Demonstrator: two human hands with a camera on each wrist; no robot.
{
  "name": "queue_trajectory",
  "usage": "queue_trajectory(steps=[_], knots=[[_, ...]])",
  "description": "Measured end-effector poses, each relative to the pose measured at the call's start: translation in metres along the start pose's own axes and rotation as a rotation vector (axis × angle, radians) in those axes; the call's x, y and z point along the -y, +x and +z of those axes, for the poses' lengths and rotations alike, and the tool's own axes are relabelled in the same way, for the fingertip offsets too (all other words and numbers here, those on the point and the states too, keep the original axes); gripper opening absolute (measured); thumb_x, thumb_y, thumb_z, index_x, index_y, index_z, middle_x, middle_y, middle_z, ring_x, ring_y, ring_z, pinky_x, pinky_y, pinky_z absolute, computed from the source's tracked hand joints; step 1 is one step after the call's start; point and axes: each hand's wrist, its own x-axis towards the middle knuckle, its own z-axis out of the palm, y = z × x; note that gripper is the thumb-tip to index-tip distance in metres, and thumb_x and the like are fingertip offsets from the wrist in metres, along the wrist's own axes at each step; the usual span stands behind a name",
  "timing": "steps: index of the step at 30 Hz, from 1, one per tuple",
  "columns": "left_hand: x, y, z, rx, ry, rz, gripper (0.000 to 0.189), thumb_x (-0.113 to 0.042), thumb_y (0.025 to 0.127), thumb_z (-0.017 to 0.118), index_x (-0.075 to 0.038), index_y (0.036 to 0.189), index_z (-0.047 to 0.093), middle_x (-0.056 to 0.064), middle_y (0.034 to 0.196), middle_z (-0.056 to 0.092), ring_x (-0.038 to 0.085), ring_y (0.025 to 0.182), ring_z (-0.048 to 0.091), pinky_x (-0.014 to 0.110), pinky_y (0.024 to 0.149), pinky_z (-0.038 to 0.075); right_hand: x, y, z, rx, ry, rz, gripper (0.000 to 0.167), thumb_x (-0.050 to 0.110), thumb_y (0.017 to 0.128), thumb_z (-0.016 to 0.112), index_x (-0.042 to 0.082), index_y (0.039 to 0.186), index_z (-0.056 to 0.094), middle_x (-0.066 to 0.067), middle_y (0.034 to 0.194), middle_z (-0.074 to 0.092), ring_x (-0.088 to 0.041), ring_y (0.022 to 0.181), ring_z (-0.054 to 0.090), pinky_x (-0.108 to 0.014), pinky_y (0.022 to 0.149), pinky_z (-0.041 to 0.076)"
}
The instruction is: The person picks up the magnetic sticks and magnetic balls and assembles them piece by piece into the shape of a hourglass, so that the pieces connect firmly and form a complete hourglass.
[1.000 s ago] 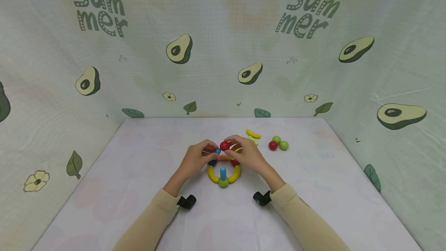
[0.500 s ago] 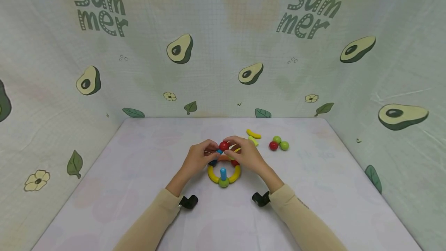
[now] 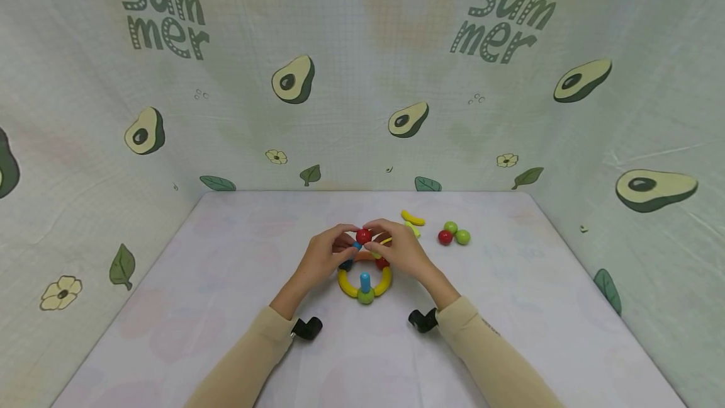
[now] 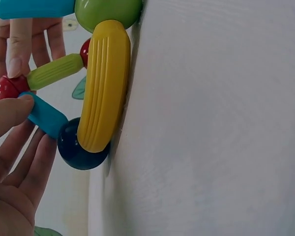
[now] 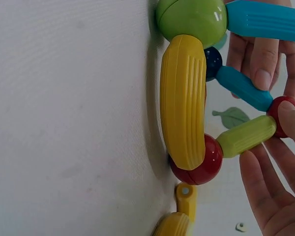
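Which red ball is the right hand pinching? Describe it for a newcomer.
On the pale tabletop, find the ring of curved yellow and orange pieces. Above it, the right hand pinches the top red ball, where a blue rod and a light green rod meet. Unlike the ring's red ball and the loose red ball, it is held aloft.

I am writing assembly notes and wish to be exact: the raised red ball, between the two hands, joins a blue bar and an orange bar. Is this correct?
Not quite: the second one is a light green bar, not orange, as the right wrist view shows. The raised red ball, between the left hand and right hand, does join it to the blue bar.
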Motion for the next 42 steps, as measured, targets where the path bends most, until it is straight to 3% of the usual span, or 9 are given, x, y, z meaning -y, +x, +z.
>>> queue_trajectory(steps=[6, 13, 20, 31, 42], knots=[[0.001, 0.0, 0.001, 0.015, 0.006, 0.012, 0.043, -0.013, 0.099, 0.077, -0.023, 0.139, 0.063, 0.003, 0.114, 0.076, 0.015, 0.101, 0.074, 0.034, 0.095, 0.062, -0.002, -0.003, -0.002, 0.008, -0.002, 0.006, 0.04, 0.014, 0.096, 0.081, 0.013, 0.134, 0.069, -0.006, 0.121, 0.077, -0.025, 0.103, 0.075, -0.035, 0.089, 0.064], [0.001, 0.0, 0.001, 0.032, -0.004, 0.011, 0.044, -0.014, 0.1, 0.076, -0.026, 0.14, 0.062, 0.007, 0.119, 0.077, 0.017, 0.104, 0.075, 0.037, 0.097, 0.061, 0.0, -0.02, -0.013, 0.004, 0.02, 0.01, 0.038, 0.011, 0.097, 0.079, 0.011, 0.134, 0.069, -0.009, 0.128, 0.074, -0.027, 0.104, 0.074, -0.038, 0.089, 0.064], [0.002, -0.001, 0.0, 0.033, -0.01, 0.0, 0.045, -0.014, 0.1, 0.076, -0.028, 0.14, 0.061, 0.006, 0.119, 0.077, 0.016, 0.105, 0.074, 0.038, 0.099, 0.06, 0.008, -0.042, -0.02, 0.079, 0.066, -0.006, 0.037, 0.016, 0.098, 0.079, 0.008, 0.133, 0.07, -0.008, 0.12, 0.076, -0.022, 0.103, 0.074, -0.042, 0.089, 0.064], [0.001, -0.002, -0.001, 0.025, 0.001, -0.011, 0.044, -0.014, 0.099, 0.077, -0.028, 0.139, 0.062, 0.008, 0.121, 0.076, 0.021, 0.106, 0.075, 0.039, 0.095, 0.062, 0.013, -0.055, -0.006, 0.199, 0.124, -0.046, 0.033, 0.019, 0.098, 0.08, 0.006, 0.126, 0.071, -0.001, 0.115, 0.076, -0.014, 0.098, 0.072, -0.032, 0.088, 0.063], [0.0, -0.002, -0.001, 0.033, 0.001, -0.007, 0.044, -0.014, 0.099, 0.077, -0.029, 0.138, 0.062, 0.0, 0.118, 0.076, 0.017, 0.105, 0.074, 0.037, 0.096, 0.062, 0.016, -0.058, 0.005, 0.197, 0.148, -0.02, 0.022, 0.019, 0.096, 0.081, 0.017, 0.117, 0.074, 0.005, 0.105, 0.076, -0.012, 0.097, 0.073, -0.03, 0.088, 0.062]])
